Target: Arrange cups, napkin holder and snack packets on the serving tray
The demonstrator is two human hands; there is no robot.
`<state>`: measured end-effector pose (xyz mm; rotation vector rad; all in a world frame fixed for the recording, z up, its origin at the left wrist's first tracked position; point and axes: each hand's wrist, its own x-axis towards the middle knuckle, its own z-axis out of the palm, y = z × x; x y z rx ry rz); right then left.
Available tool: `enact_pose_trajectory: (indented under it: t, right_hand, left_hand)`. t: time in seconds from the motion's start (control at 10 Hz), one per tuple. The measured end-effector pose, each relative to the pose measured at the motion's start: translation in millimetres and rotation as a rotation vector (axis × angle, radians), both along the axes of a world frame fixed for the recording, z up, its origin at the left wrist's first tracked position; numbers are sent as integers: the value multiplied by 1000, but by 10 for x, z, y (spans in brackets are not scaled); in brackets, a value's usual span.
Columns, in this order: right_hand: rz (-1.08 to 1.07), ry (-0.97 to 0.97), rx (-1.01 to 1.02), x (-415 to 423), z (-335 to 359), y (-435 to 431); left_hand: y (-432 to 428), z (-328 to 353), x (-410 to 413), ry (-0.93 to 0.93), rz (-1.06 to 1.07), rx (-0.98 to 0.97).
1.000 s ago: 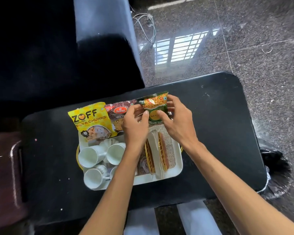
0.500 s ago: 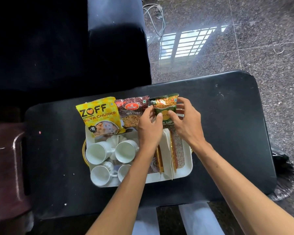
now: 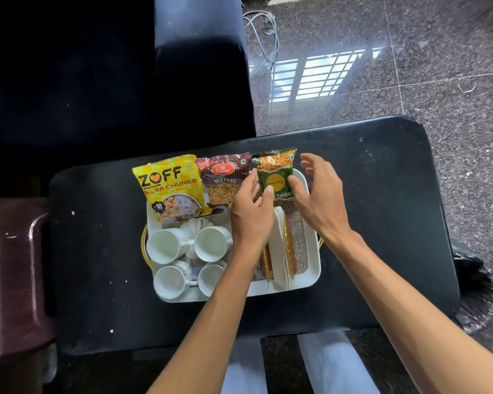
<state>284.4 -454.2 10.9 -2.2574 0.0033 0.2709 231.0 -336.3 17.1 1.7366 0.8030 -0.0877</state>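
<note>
A white serving tray [image 3: 313, 277] sits on a black table [image 3: 382, 209]. Several white cups [image 3: 165, 245] fill its left half. A burlap napkin holder [image 3: 296, 240] with white napkins lies in its right half. Three snack packets lean along the tray's far rim: a yellow packet [image 3: 168, 186], a maroon packet [image 3: 222, 180] and a green packet [image 3: 275, 173]. My left hand [image 3: 251, 217] is at the green packet's lower left, thumb touching it. My right hand [image 3: 322, 200] is at its right side, fingers spread, thumb against its edge. My left forearm hides part of the holder.
A dark sofa [image 3: 97, 81] stands behind the table. A maroon plastic stool [image 3: 9, 265] is at the left edge. A grey cable [image 3: 262, 32] lies on the granite floor beyond. A black bag [image 3: 473, 280] sits by the table's right end.
Both hands gripped the green packet and set it against the tray's far rim. Now the fingers have spread and loosened, with only the thumbs still on it.
</note>
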Motion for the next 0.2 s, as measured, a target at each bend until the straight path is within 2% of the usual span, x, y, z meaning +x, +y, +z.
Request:
enact_pose_trajectory:
  t: [0.1,0.2]
  right_hand:
    - [97,-87,-102,-46,168,7]
    - [182,-185,-197,-49,387,36]
  left_hand:
    - [26,198,-2,-47,-23,39]
    - [78,461,14,-76,-76,179]
